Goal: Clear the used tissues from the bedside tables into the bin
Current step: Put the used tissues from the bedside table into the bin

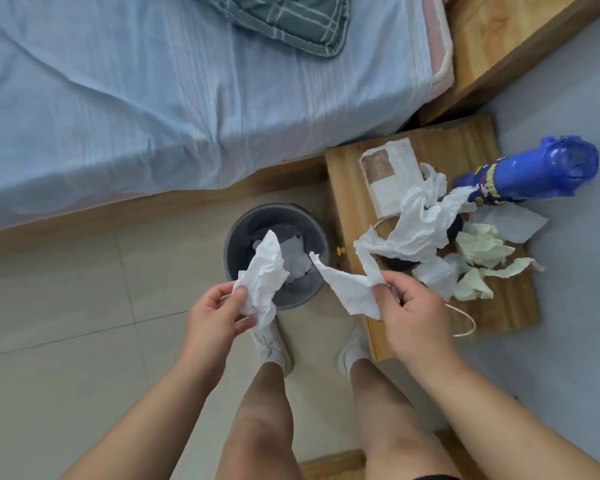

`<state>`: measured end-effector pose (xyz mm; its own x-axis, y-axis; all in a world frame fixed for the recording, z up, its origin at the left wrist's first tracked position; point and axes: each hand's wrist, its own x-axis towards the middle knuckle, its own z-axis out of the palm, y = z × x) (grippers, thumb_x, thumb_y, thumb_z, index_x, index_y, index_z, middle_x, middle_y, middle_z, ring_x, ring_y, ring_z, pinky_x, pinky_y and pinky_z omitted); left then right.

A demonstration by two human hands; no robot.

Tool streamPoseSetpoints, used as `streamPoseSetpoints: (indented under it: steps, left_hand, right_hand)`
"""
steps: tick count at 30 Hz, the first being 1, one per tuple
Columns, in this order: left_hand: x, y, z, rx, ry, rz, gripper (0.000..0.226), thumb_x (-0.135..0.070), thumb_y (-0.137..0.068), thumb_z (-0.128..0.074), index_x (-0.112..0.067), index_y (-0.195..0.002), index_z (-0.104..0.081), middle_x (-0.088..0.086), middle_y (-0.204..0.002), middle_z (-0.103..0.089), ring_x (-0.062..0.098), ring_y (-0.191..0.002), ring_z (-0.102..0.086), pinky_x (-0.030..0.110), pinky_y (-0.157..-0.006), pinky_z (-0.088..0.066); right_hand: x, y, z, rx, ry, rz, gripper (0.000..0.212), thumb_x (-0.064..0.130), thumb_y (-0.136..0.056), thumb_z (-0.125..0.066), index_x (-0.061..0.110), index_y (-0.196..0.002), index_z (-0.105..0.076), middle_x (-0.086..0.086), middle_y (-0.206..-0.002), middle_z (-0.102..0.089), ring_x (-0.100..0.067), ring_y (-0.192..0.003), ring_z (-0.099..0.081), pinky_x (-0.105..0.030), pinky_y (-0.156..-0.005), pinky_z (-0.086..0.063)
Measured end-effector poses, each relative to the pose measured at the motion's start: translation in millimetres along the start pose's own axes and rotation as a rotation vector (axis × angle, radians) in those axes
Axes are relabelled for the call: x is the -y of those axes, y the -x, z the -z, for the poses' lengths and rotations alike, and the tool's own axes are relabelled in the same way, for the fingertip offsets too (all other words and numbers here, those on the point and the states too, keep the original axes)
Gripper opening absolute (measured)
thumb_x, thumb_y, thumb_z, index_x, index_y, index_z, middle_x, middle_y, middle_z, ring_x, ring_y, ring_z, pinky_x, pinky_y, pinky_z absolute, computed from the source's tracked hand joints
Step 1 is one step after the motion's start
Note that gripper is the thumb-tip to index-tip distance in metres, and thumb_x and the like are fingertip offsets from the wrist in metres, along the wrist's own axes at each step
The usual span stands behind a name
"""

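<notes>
My left hand grips a crumpled white tissue just over the near rim of the grey round bin, which holds some white tissue inside. My right hand pinches a long white tissue that trails up onto the wooden bedside table. More white tissues and yellowish tissues lie heaped on the table top.
A blue spray bottle stands on the table's right side, beside a white and brown packet. A cord loop hangs at the table's near edge. The bed with its blue sheet lies behind the bin. My feet stand just before the bin.
</notes>
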<state>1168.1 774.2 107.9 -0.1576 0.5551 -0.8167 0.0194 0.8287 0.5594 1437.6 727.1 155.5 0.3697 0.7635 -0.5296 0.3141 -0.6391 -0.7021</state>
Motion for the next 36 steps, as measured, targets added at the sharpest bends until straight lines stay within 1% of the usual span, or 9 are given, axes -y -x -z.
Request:
streamPoseSetpoints:
  steps: [3,5,8,12,17,21,25,30,36]
  left_hand:
    - [9.4,-28.2,18.7,-0.050,0.084,0.062,0.009,-0.021,-0.101,-0.071,-0.013,-0.103,-0.076,0.002,-0.088,-0.081,0.016,-0.073,-0.075,0.023,-0.068,-0.064]
    - [16.3,-47.8,26.4,-0.060,0.114,0.110,0.010,-0.023,-0.100,-0.073,-0.014,-0.103,-0.075,0.002,-0.089,-0.081,0.016,-0.073,-0.076,0.025,-0.069,-0.064]
    - [28.3,-78.7,29.6,-0.039,0.096,0.164,0.015,-0.029,-0.100,-0.072,-0.015,-0.107,-0.074,0.004,-0.099,-0.081,0.018,-0.078,-0.076,0.027,-0.068,-0.062]
    - [48.3,-117.1,24.6,-0.035,0.092,0.219,0.015,-0.027,-0.102,-0.071,-0.014,-0.108,-0.073,0.008,-0.103,-0.082,0.021,-0.076,-0.079,0.024,-0.058,-0.061]
    - [68.1,-154.2,12.6,-0.047,0.049,0.293,0.015,-0.028,-0.102,-0.070,-0.015,-0.108,-0.072,0.002,-0.088,-0.081,0.015,-0.063,-0.076,0.023,-0.049,-0.057]
    - [77.0,-165.4,9.0,0.039,0.010,0.324,0.012,-0.030,-0.102,-0.070,-0.020,-0.110,-0.068,0.001,-0.107,-0.078,0.016,-0.089,-0.079,0.026,-0.056,-0.059]
    - [74.8,-153.7,6.3,0.045,-0.033,0.293,0.022,-0.025,-0.103,-0.070,-0.014,-0.122,-0.067,0.006,-0.117,-0.073,0.020,-0.097,-0.076,0.028,-0.063,-0.060]
    - [53.6,-110.1,-17.5,0.084,-0.116,0.174,0.015,-0.038,-0.104,-0.066,-0.024,-0.105,-0.070,0.002,-0.113,-0.077,0.020,-0.097,-0.078,0.034,-0.073,-0.063]
    - [8.1,-48.2,-84.4,0.129,-0.272,-0.064,0.028,-0.048,-0.102,-0.065,-0.023,-0.097,-0.078,-0.002,-0.093,-0.081,0.018,-0.087,-0.078,0.024,-0.061,-0.064]
  right_hand:
    - [0.1,-19.7,-47.6,0.027,-0.011,-0.096,0.019,0.033,-0.102,-0.057,0.040,-0.091,-0.071,0.030,-0.085,-0.071,0.002,-0.077,-0.067,-0.009,-0.054,-0.046]
    - [-4.9,-35.5,-78.5,0.030,0.035,-0.162,0.026,0.029,-0.102,-0.054,0.027,-0.082,-0.071,0.011,-0.073,-0.072,-0.016,-0.069,-0.067,-0.024,-0.053,-0.045]
    - [-15.5,-58.5,-118.2,0.047,0.050,-0.229,0.030,0.024,-0.100,-0.051,0.001,-0.091,-0.069,-0.021,-0.089,-0.069,-0.045,-0.085,-0.065,-0.037,-0.062,-0.051]
    - [-37.0,-84.8,-156.8,0.065,0.096,-0.350,0.030,0.025,-0.102,-0.049,0.007,-0.091,-0.070,-0.019,-0.092,-0.070,-0.039,-0.084,-0.069,-0.032,-0.062,-0.047]
    - [-68.7,-112.3,-181.7,0.068,0.091,-0.452,0.027,0.021,-0.101,-0.050,0.006,-0.095,-0.071,-0.020,-0.099,-0.072,-0.036,-0.087,-0.071,-0.036,-0.068,-0.056]
    - [-84.2,-120.0,-188.2,0.112,0.091,-0.469,0.026,0.024,-0.100,-0.057,0.002,-0.107,-0.070,-0.024,-0.111,-0.071,-0.041,-0.100,-0.070,-0.059,-0.092,-0.059]
    - [-83.2,-110.9,-182.1,0.140,0.065,-0.462,0.044,0.028,-0.100,-0.061,0.009,-0.140,-0.063,-0.016,-0.130,-0.069,-0.035,-0.118,-0.067,-0.052,-0.104,-0.054]
    - [-58.1,-80.5,-152.1,0.201,0.068,-0.332,0.032,0.032,-0.098,-0.062,0.021,-0.127,-0.070,-0.002,-0.116,-0.075,-0.022,-0.103,-0.071,-0.045,-0.094,-0.060]
    - [-26.3,-47.3,-71.5,0.121,-0.021,-0.223,0.024,0.033,-0.092,-0.063,0.029,-0.111,-0.076,0.009,-0.097,-0.078,-0.011,-0.087,-0.072,-0.039,-0.087,-0.061]
